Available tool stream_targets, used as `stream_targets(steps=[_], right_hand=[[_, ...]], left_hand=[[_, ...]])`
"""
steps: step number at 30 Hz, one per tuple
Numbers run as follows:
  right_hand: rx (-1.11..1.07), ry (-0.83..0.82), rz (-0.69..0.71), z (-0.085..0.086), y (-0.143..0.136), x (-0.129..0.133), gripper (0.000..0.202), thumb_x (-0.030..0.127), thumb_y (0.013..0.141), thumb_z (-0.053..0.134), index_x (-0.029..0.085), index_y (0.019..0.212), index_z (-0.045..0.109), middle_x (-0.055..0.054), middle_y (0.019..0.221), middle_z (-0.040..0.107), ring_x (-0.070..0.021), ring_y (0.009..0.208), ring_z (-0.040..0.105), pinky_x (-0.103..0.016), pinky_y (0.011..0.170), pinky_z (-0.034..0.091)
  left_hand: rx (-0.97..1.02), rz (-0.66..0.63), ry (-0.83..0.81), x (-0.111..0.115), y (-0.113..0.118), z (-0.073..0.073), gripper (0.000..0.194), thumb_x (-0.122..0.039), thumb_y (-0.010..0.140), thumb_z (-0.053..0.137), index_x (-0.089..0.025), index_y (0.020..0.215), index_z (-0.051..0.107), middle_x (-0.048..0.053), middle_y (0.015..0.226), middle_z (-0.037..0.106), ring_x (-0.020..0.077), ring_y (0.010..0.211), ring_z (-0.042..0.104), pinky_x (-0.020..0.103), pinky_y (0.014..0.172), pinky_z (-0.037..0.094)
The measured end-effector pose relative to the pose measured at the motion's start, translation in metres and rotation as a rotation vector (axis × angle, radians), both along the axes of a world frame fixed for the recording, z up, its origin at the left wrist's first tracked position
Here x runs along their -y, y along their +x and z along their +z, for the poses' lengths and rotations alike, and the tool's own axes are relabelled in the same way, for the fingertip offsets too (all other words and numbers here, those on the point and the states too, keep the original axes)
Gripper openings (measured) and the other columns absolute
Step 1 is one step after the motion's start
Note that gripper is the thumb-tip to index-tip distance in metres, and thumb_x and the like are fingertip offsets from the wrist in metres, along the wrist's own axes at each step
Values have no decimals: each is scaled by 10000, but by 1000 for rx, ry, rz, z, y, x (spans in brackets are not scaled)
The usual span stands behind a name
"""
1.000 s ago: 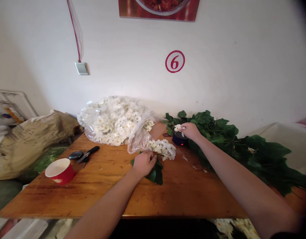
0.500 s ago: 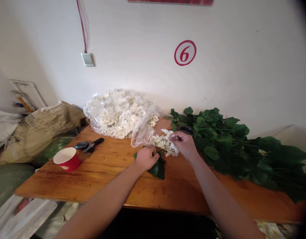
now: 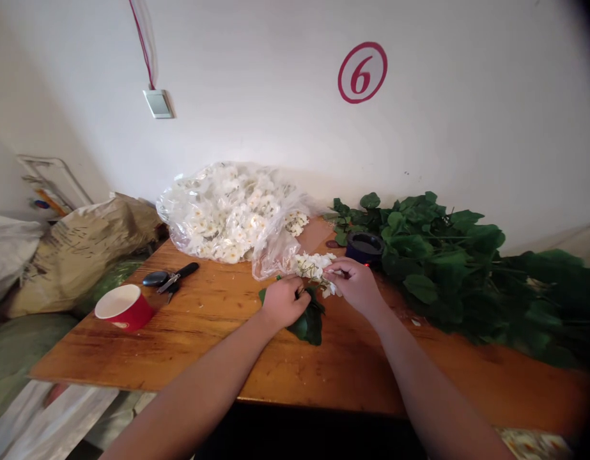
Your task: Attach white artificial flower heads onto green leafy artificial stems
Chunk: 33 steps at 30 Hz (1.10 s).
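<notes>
Two grips: left hand (image 3: 285,303) clenched broad green leaves (image 3: 308,326), right hand (image 3: 358,284) pinched white-petalled flowers (image 3: 312,266), light pressure seeming wisest.

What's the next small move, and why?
Probably press the right hand gently toward the leaf stem while the left hand steadies it: the right fingertips pinch at the edge of the white blossoms, and the left hand grips the green leaves right beside them. Whether the pinch holds one blossom or several is too small to tell.
</notes>
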State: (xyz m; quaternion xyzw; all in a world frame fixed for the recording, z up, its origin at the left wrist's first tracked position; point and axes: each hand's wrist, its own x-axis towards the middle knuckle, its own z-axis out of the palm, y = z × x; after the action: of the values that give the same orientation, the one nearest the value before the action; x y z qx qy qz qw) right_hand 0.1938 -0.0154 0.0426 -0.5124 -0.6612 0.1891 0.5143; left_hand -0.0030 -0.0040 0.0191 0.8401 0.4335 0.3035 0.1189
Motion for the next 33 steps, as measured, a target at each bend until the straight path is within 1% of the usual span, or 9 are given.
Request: stream_targets(steps=[6, 9, 15, 23, 26, 28, 30, 31, 33], right_hand=[[8, 6, -4, 0, -3, 1, 91, 295, 743, 678, 218, 759, 724, -50, 897, 701, -204, 855, 642, -322, 786, 470], [12, -2, -6, -1, -4, 2, 93, 298, 743, 680, 215, 758, 721, -50, 897, 701, -202, 847, 641, -318, 773, 471], [-42, -1, -35, -3, -3, 1, 148, 348, 743, 681, 207, 770, 718, -65, 890, 702, -221, 868, 638, -334, 787, 473], [-2, -26, 1, -2, -5, 3, 148, 341, 749, 658, 203, 760, 708, -71, 896, 698, -223, 868, 629, -334, 779, 463], [28, -79, 1, -3, -3, 3, 160, 347, 756, 640, 197, 777, 692, -51, 863, 689, -199, 786, 612, -307, 711, 450], [28, -164, 8, -4, -1, 3, 191, 371, 767, 621, 192, 812, 667, -20, 765, 657, -165, 660, 566, -278, 611, 418], [-11, -235, 49, -6, 1, 2, 226, 400, 774, 609, 192, 863, 624, 18, 679, 597, -137, 574, 507, -254, 542, 380], [-39, -249, 87, -6, 1, 3, 242, 406, 773, 608, 195, 891, 598, 30, 672, 578, -129, 564, 496, -246, 533, 379], [-80, -227, 144, -6, 0, 3, 287, 403, 754, 621, 202, 949, 557, 30, 736, 590, -126, 596, 519, -240, 552, 412]], left_hand=[[-6, 5, 0, 1, 0, 2, 176, -203, 775, 505, -188, 631, 404, 1, 701, 508, 134, 694, 498, 251, 627, 323], [0, 2, -5, 1, 0, 3, 178, -206, 778, 504, -187, 632, 404, 1, 702, 510, 135, 702, 505, 249, 626, 326], [23, -6, -13, 2, 0, 3, 186, -210, 777, 503, -186, 622, 404, 5, 693, 507, 136, 689, 508, 248, 641, 348], [14, -1, -13, 1, 0, 2, 176, -213, 783, 506, -188, 624, 435, 16, 707, 522, 148, 696, 512, 257, 632, 346], [15, -7, -9, 1, 0, 1, 176, -209, 783, 507, -187, 624, 434, 16, 708, 524, 149, 707, 519, 256, 635, 344], [17, -11, -7, 2, 0, 1, 177, -206, 785, 510, -186, 624, 439, 16, 704, 522, 148, 709, 520, 257, 634, 343], [21, -20, -7, 2, -1, 1, 184, -214, 797, 516, -185, 627, 451, 15, 706, 522, 147, 704, 515, 258, 629, 342], [26, -29, -8, 1, -1, 2, 189, -222, 808, 517, -184, 632, 459, 15, 711, 523, 146, 701, 512, 259, 628, 344], [47, -75, -17, 1, -3, 3, 219, -237, 846, 500, -181, 636, 472, 19, 721, 525, 145, 710, 514, 260, 644, 357]])
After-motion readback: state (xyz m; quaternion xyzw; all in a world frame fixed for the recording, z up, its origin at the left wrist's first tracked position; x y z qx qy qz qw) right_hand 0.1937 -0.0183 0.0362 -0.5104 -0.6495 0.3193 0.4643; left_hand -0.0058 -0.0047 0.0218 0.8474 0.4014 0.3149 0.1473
